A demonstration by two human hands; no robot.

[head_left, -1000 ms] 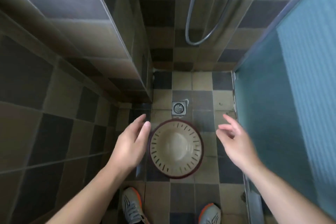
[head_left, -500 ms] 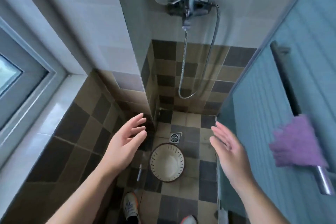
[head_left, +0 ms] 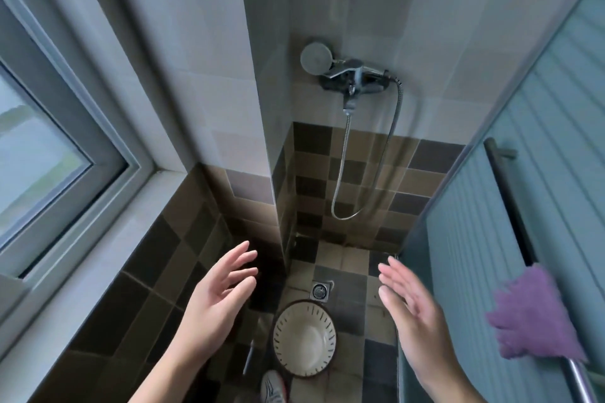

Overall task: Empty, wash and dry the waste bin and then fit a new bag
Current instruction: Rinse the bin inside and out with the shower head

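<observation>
The waste bin [head_left: 304, 339] stood upright on the tiled floor [head_left: 350, 275] of the shower stall, its round mouth facing up, the pale slotted inside visible and holding nothing that could be made out. A floor drain [head_left: 320, 290] lay just beyond the bin's far rim. The left hand [head_left: 216, 301] was raised above and to the left of the bin, fingers spread and relaxed, palm turned inward, holding nothing. The right hand [head_left: 414, 307] was raised to the right of the bin, fingers straight and close together, palm facing the left hand, likewise holding nothing. Neither hand touched the bin. On the wall well above the bin were a shower head [head_left: 317, 58] and mixer tap [head_left: 355, 78], with a metal hose [head_left: 366, 186] hanging in a loop below them. Right of the bin stood a ribbed glass door [head_left: 510, 206] with a metal rail [head_left: 510, 203], over which a purple cloth [head_left: 532, 317] was draped. One shoe [head_left: 273, 386] showed at the near side of the bin. A window [head_left: 49, 154] lay far to the left.
</observation>
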